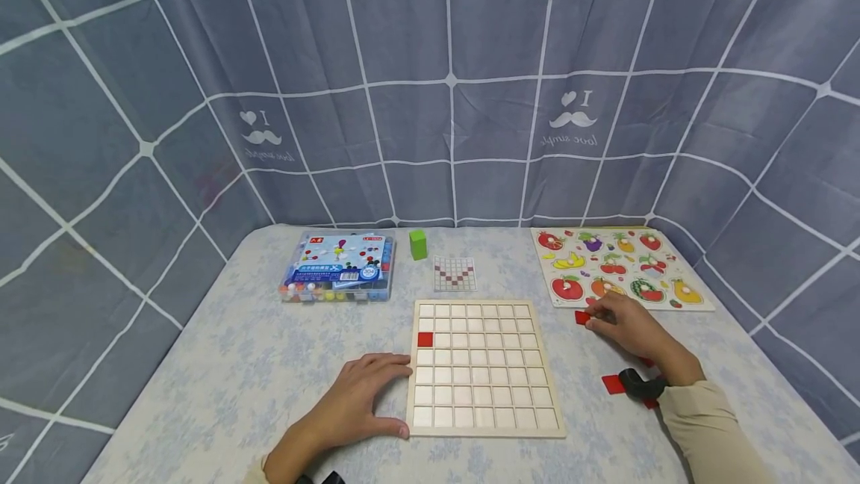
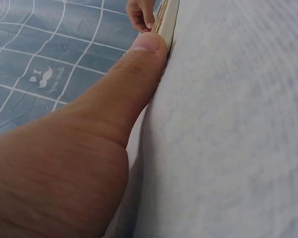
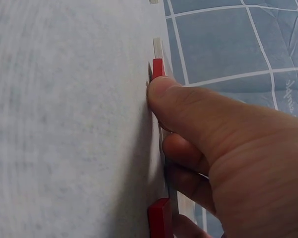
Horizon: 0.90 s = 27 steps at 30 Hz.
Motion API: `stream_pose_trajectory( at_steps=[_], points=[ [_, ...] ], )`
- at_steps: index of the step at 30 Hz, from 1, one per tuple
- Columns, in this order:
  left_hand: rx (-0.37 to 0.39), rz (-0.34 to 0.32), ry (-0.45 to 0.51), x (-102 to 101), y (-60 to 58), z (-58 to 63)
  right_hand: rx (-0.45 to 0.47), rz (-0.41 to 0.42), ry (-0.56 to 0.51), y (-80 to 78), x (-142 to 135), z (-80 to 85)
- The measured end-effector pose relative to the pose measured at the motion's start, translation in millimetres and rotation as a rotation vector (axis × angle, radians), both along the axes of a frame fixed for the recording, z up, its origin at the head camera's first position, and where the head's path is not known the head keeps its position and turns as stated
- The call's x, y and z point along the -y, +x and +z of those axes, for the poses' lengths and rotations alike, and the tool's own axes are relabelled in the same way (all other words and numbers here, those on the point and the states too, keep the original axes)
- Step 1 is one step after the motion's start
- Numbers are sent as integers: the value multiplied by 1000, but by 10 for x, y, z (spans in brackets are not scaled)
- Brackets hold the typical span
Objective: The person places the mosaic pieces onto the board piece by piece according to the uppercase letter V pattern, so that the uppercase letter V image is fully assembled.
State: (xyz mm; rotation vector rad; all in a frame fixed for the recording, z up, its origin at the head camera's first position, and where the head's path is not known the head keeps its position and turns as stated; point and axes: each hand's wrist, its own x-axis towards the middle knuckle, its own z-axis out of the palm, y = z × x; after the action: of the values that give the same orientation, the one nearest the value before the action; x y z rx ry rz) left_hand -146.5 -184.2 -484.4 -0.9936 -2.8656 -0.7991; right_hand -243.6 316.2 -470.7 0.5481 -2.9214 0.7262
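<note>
A wooden grid board (image 1: 487, 432) lies flat on the table, one red square tile (image 1: 425, 339) set in its left column. My left hand (image 1: 356, 402) touches the board's left edge, fingers extended and thumb near the bottom corner; its thumb (image 2: 124, 74) also shows against the edge in the left wrist view. Off to the board's right, my right hand (image 1: 628, 323) pinches a red square tile (image 1: 581, 317) between thumb and fingers, low at the table. That tile (image 3: 158, 67) stands out past the thumb in the right wrist view. Another red tile (image 1: 613, 385) lies nearer me, beside the wrist.
Behind the board lies a small pattern card (image 1: 455, 273) with a red V of squares. A green block (image 1: 418, 244) stands next to it. A clear box of coloured beads (image 1: 338, 266) sits back left, a fruit puzzle board (image 1: 621, 267) back right.
</note>
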Motion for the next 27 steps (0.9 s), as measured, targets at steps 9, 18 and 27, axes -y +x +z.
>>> stream_pose_trajectory(
  at_steps=[9, 18, 27],
  points=[
    [2, 0, -2, -12, -1, -5, 21, -23, -20, 29, 17, -15],
    [-3, 16, -22, -23, 6, 15, -33, 42, -57, 20, 144, 71],
    [4, 7, -15, -26, 3, 6, -57, 151, -125, -66, 484, 130]
  ],
)
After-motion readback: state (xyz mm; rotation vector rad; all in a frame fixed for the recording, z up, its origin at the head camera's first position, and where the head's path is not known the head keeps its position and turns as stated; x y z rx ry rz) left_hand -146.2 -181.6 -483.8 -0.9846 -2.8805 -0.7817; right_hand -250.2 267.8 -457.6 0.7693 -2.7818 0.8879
